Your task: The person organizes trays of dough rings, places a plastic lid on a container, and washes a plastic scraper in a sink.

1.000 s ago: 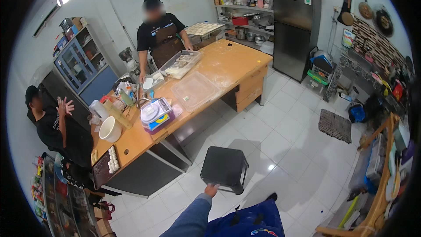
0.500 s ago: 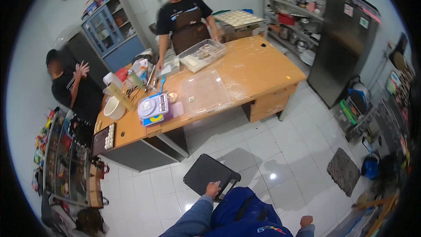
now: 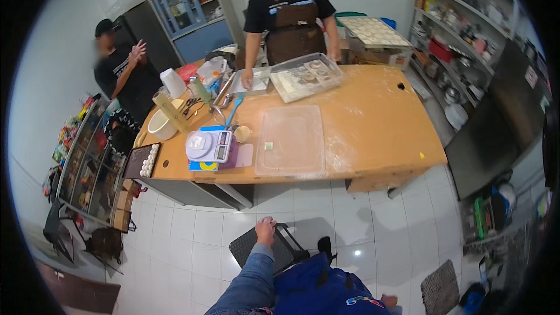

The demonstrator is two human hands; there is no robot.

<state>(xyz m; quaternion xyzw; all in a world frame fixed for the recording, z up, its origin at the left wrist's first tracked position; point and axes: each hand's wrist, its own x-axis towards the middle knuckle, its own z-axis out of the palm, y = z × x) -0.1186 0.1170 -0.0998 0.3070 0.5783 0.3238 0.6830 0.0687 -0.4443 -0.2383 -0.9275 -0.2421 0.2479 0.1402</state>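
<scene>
Low in the view, my left hand point(image 3: 265, 228) is closed on the edge of a black stool point(image 3: 245, 249), my blue denim sleeve reaching down to the lower edge. My right hand point(image 3: 389, 301) shows only partly beside my blue apron point(image 3: 303, 286) at the bottom, and its fingers are hidden. A black shoe point(image 3: 325, 248) is on the white tiles just right of the stool.
A wooden table point(image 3: 379, 119) spans ahead, bearing a scale point(image 3: 207, 147), lid point(image 3: 289, 137) and bins. Two co-workers point(image 3: 286, 20) point(image 3: 119, 70) stand behind it and left. A fridge point(image 3: 484, 140) and shelves are right; a mat point(image 3: 438, 289) lies low right.
My view has turned and moved nearer the table. My left hand and the stool have shifted nearer my body and leftward in view. My right hand came into view and now sits lower, partly hidden.
</scene>
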